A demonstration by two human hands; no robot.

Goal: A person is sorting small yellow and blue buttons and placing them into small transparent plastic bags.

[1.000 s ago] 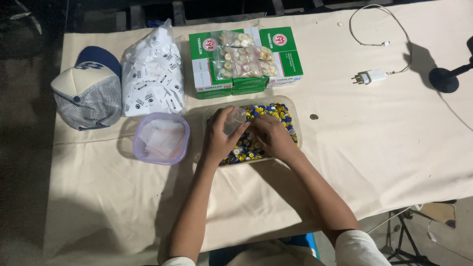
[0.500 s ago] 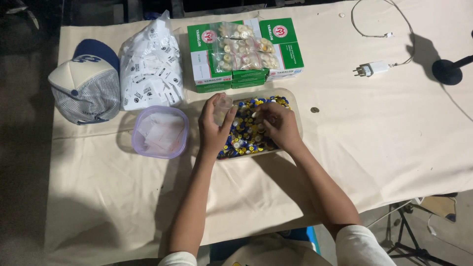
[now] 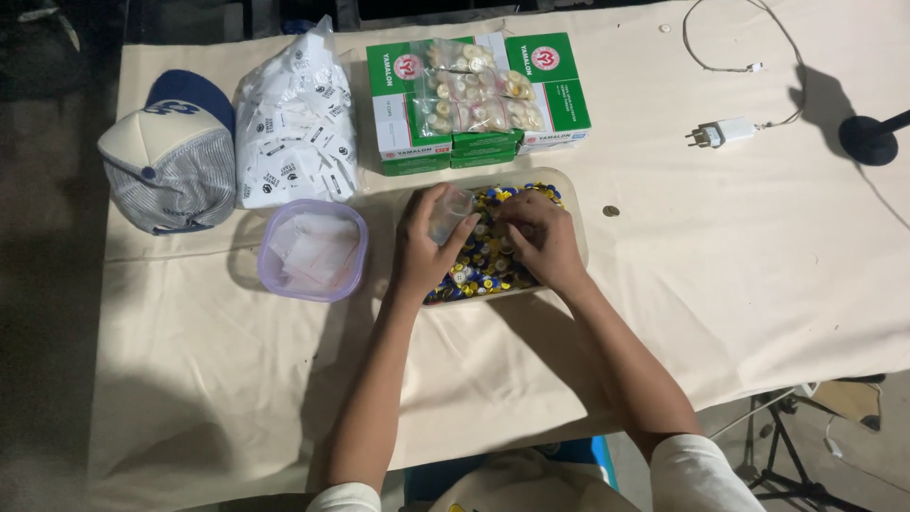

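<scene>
A grey-and-blue cap (image 3: 171, 161) lies far left; beside it a clear bag of white tags (image 3: 296, 123); below, a lilac tub (image 3: 314, 248); the left hand (image 3: 424, 248) pinches a small clear bag (image 3: 448, 214) over the tray of buttons (image 3: 569, 204), likely for filling; the right hand (image 3: 540, 239), fingers curled, digs among them; green-and-white boxes (image 3: 479, 100) behind.

Green-and-white boxes (image 3: 417, 123) under a clear button bag (image 3: 474, 90), beside a white label-filled bag (image 3: 294, 123).
</scene>
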